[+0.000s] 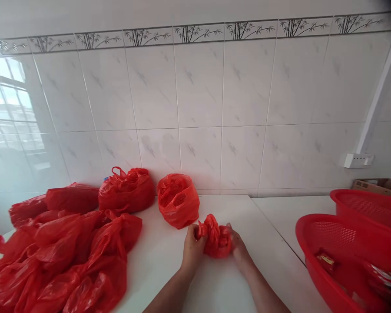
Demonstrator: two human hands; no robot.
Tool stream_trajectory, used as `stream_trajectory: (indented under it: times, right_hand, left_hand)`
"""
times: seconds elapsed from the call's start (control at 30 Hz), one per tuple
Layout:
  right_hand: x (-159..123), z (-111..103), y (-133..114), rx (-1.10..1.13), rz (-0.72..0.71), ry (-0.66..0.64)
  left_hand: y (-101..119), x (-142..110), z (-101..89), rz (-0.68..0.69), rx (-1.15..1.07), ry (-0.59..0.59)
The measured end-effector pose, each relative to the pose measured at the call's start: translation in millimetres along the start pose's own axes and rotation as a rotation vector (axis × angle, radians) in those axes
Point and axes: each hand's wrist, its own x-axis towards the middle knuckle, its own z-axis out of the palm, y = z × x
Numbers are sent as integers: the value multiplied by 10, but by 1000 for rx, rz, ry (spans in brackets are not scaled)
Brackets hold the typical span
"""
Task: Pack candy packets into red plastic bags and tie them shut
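Between both hands, low over the white table [153, 269], is a small red plastic bag [217, 248] with its top gathered into a crumpled bunch. My left hand [194, 244] pinches the bag's left side, fingers closed on the film. On the opposite side, my right hand [237, 244] grips the bag's edge, its fingertips partly hidden behind the plastic. What the bag contains cannot be seen. Just behind the hands stands a rounder red bag [178, 204] with its mouth open and crumpled film inside.
Many knotted red bags [61, 256] are heaped on the left. A fuller red bag [127, 191] stands against the tiled wall. At right are two red plastic baskets [308, 230], the nearer holding small wrapped packets [326, 261], with a cardboard box [378, 186] behind.
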Motion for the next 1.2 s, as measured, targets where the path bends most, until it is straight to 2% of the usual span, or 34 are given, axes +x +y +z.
stream_trajectory:
  times: [0.13,0.2,0.27,0.43,0.6,0.7,0.83,0.93,1.03,1.1,1.2]
  right_hand:
    - [-128,-117,-113,201,83,-209]
    - [-133,-131,-148,136,99,-279]
    - [-109,-122,-145,56,81,-293]
    - [1,-182,-35,196,183,-93]
    - [67,-395,17,332,144,46]
    - [64,-476,28,398,117,68]
    - [69,-522,71,449,101,88]
    - [89,-549,90,470,86,129]
    - [106,-560,81,482,65,175]
    - [108,-550,70,478,57,190]
    - [100,-533,62,451,61,188]
  left_hand:
    - [-149,11,-29,-43,-98,-21]
    - [-152,21,-61,-50,-158,-42]
    - [-153,27,-93,-65,-233,-59]
    - [-220,76,-197,-144,-494,-87]
    - [-297,168,-298,-218,-687,20]
    - [-327,182,-313,-265,-700,56]
    - [-327,162,-316,-278,-604,123]
    - [-242,126,-342,-195,-475,277]
    - [-96,44,-344,-48,-342,400]
    - [-11,-34,-307,146,-178,330]
    - [47,-134,-209,449,164,-3]
